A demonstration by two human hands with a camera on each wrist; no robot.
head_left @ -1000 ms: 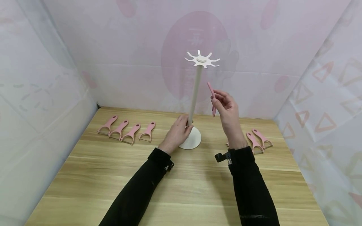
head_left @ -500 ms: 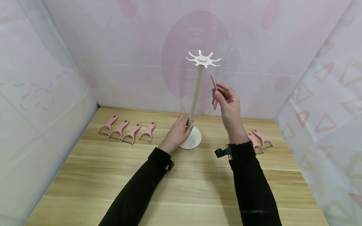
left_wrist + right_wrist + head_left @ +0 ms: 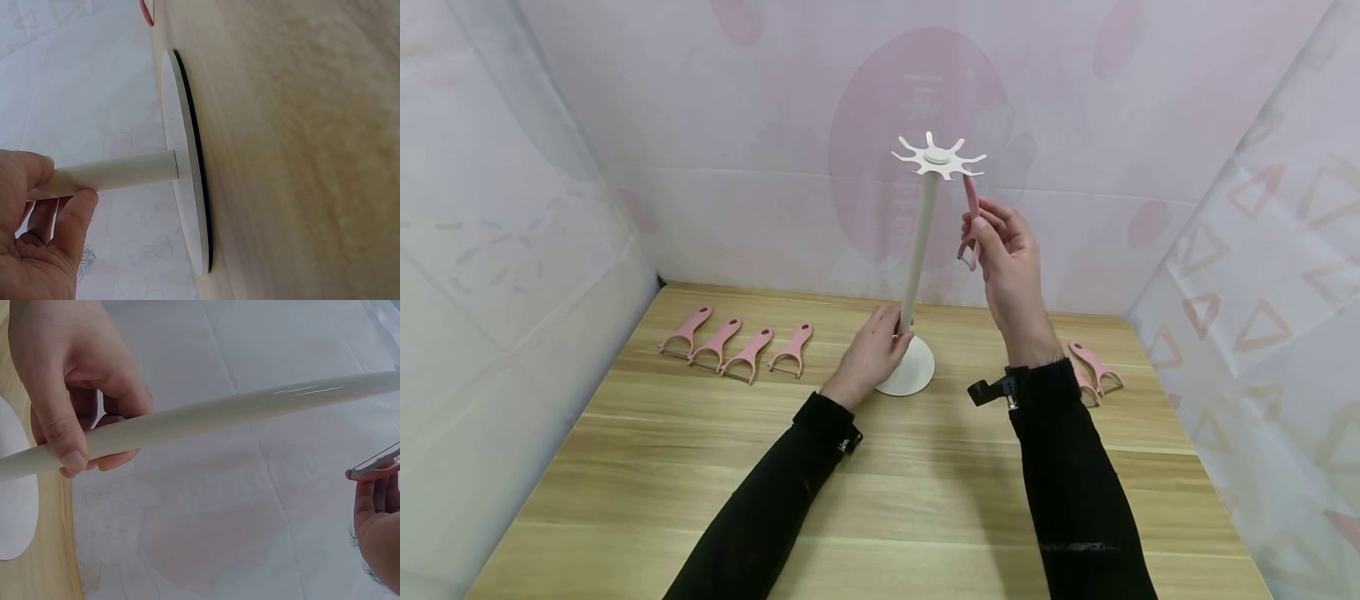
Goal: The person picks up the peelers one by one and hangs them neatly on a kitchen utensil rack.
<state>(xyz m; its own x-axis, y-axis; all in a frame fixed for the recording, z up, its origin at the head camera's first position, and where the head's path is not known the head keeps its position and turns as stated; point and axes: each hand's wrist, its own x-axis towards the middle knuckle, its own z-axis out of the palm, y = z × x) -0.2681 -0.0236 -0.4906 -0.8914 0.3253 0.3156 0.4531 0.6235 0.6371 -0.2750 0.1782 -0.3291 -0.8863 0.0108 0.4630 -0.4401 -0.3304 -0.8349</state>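
Head view: white stand (image 3: 919, 250), upright
Left hand (image 3: 869, 354): fingers curled round white stand
Right hand (image 3: 1011, 260): pinching pink peeler (image 3: 972, 198) near its top

Raised peeler (image 3: 973, 200) was pink. Peelers at left (image 3: 722, 335) and right (image 3: 1090, 360) were the same plain pink, blades greyish. Stand pole (image 3: 918, 250) was off-white; hooked top (image 3: 936, 157) and round base (image 3: 910, 372) were white, base with black underside edge. Desk (image 3: 880, 533) had pale yellow-brown streaky wood grain. Sleeves (image 3: 1078, 492) were black, right one with a whitish streak. Back sheet (image 3: 737, 125) was pale pink with a darker pink circle (image 3: 872, 108) bearing pale lettering. Right sheet (image 3: 1217, 283) was whitish with pink and beige triangles. Left sheet (image 3: 490, 350) was whitish with faint grey dashes.
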